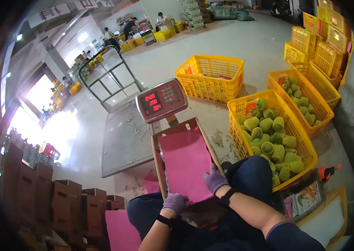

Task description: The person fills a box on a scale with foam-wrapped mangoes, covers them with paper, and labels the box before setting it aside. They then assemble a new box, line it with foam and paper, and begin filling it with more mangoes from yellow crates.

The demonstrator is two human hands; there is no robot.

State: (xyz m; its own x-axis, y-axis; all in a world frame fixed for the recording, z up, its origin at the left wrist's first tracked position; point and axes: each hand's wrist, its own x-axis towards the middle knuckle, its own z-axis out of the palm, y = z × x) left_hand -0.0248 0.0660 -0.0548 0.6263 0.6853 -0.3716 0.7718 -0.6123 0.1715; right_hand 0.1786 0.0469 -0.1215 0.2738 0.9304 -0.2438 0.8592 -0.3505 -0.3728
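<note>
A pink paper sheet (185, 161) covers the inside of an open cardboard box (157, 167) in front of me. My left hand (175, 203), in a purple knit glove, has its fingers closed at the sheet's near left corner. At the right edge of the box is my right hand (215, 180), gloved the same way, its thumb on the paper and its fingers by the side wall. What lies under the paper is hidden. Just beyond the box stands a digital scale display (162, 100) with lit red numbers.
Green fruits in foam nets (275, 142) fill a yellow crate (306, 146) on my right. Another fruit crate (329, 113) and a third yellow crate (210, 62) stand behind. Brown cartons (91, 213) line the left, near a flat cart (122, 134). People work far off.
</note>
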